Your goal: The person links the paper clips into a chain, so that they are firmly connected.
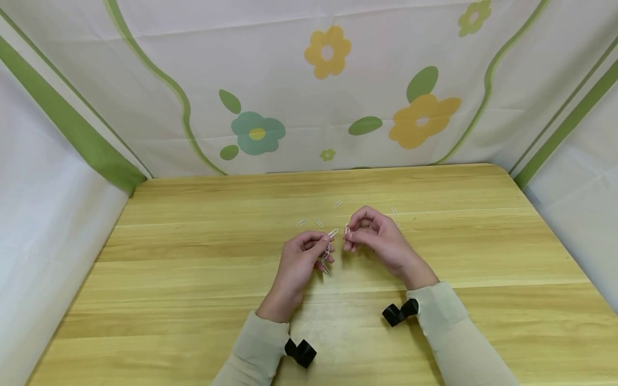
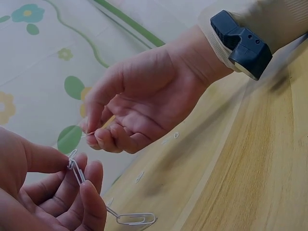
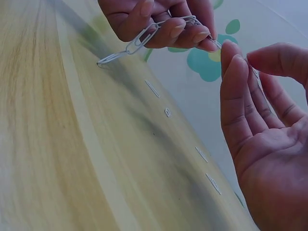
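Between thumb and fingers, my left hand (image 1: 300, 261) pinches the top of a chain of linked white paper clips (image 1: 326, 251). The chain runs down across the fingers, and its lowest clip (image 2: 137, 219) dangles below them in the left wrist view. My right hand (image 1: 383, 242) pinches a single white paper clip (image 1: 347, 229) at its fingertips, mostly covered by them in the right wrist view. Both hands face each other above the table, with a small gap between the right hand's clip and the upper end of the chain.
Loose white paper clips lie on the wooden table (image 1: 193, 279) beyond the hands, among them one clip (image 1: 337, 204) at the back, one (image 1: 319, 223) by the left hand and another (image 1: 394, 212) behind the right hand. A flower-patterned curtain (image 1: 299, 107) stands along the far edge.
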`<act>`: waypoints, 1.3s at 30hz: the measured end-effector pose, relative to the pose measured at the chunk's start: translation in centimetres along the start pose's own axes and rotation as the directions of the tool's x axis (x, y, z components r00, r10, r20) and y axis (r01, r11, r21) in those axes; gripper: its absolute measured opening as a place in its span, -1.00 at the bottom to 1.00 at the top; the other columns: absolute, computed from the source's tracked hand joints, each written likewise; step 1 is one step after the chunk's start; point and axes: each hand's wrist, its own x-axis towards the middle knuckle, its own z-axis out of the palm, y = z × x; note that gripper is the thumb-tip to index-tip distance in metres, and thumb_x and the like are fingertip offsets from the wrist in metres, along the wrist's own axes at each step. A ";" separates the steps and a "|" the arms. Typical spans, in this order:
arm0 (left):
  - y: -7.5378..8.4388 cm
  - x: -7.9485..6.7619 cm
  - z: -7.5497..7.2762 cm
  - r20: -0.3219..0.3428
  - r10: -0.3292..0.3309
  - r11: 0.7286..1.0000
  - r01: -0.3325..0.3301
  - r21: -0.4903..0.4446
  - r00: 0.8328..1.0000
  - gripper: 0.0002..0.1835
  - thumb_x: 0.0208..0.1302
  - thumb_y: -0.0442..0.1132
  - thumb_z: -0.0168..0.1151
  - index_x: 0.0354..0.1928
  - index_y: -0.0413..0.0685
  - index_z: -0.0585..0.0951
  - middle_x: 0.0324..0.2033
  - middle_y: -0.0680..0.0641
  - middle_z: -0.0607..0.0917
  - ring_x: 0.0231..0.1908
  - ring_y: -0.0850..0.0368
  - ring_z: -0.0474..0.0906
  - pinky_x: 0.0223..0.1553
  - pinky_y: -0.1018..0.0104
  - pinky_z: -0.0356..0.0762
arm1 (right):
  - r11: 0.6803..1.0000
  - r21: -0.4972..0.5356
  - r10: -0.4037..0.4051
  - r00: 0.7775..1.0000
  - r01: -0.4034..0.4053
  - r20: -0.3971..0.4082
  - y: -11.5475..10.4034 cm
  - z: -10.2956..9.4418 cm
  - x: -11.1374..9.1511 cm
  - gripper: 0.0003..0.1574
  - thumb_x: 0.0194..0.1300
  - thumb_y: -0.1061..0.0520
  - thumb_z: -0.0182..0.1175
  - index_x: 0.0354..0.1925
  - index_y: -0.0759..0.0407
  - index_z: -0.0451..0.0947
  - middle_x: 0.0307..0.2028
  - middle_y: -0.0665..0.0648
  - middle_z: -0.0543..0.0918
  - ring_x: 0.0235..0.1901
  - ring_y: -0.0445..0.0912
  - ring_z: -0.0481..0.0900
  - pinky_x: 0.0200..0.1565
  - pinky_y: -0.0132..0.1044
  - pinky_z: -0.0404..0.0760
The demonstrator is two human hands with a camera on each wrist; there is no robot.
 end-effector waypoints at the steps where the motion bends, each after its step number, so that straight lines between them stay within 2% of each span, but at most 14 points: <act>1: 0.0 0.0 0.0 0.000 0.000 1.000 0.000 -0.001 1.000 -0.75 0.59 -0.21 0.27 0.07 -0.27 0.71 -0.17 -0.21 0.81 -0.35 0.16 0.73 -0.35 0.37 0.60 | 1.000 0.002 -0.004 1.000 0.004 0.004 0.0 0.0 0.0 -0.80 0.47 0.41 0.20 0.01 0.29 0.47 -0.27 0.06 0.73 -0.33 -0.14 0.77 -0.20 -0.31 0.78; 6: 0.1 -0.1 0.0 -0.002 0.005 1.000 -0.005 -0.008 1.000 -0.76 0.59 -0.21 0.27 0.05 -0.26 0.71 -0.19 -0.20 0.80 -0.36 0.17 0.73 -0.37 0.39 0.59 | 1.000 -0.029 0.008 1.000 -0.008 -0.008 0.0 0.0 0.0 -0.67 0.53 0.37 0.17 0.20 0.43 0.46 -0.27 0.07 0.75 -0.33 -0.12 0.80 -0.22 -0.27 0.79; 11: 0.0 -0.1 0.1 -0.016 0.022 1.000 -0.022 0.003 1.000 -0.77 0.59 -0.23 0.27 0.05 -0.26 0.71 -0.19 -0.23 0.80 -0.37 0.18 0.71 -0.40 0.41 0.58 | 0.998 -0.059 0.035 0.999 -0.037 -0.038 0.0 0.1 0.2 -0.57 0.55 0.34 0.17 0.23 0.62 0.39 -0.26 0.15 0.76 -0.32 -0.09 0.81 -0.20 -0.24 0.80; 18: -0.1 0.0 0.3 -0.033 0.032 0.999 -0.032 0.012 0.999 -0.79 0.59 -0.24 0.27 0.04 -0.25 0.71 -0.19 -0.25 0.79 -0.38 0.18 0.71 -0.41 0.42 0.57 | 0.996 -0.080 0.037 0.998 -0.042 -0.054 0.0 0.0 0.2 -0.59 0.58 0.31 0.14 0.21 0.62 0.41 -0.24 0.20 0.76 -0.31 -0.10 0.80 -0.20 -0.26 0.79; 26: -0.1 0.0 0.2 -0.030 0.033 0.999 -0.032 0.015 0.999 -0.79 0.59 -0.22 0.27 0.03 -0.24 0.72 -0.18 -0.25 0.79 -0.38 0.17 0.71 -0.41 0.41 0.58 | 0.995 -0.083 0.055 0.997 -0.060 -0.061 0.0 0.1 0.2 -0.59 0.58 0.32 0.17 0.21 0.61 0.40 -0.24 0.10 0.75 -0.30 -0.12 0.79 -0.18 -0.29 0.79; 39: -0.2 0.1 0.4 -0.022 0.029 0.999 -0.028 0.026 0.999 -0.77 0.59 -0.21 0.28 0.02 -0.26 0.71 -0.21 -0.21 0.80 -0.39 0.18 0.72 -0.41 0.40 0.58 | 0.992 -0.106 0.054 0.996 -0.062 -0.077 -0.4 0.2 0.3 -0.64 0.55 0.38 0.16 0.18 0.61 0.41 -0.22 0.10 0.71 -0.28 -0.12 0.77 -0.12 -0.27 0.81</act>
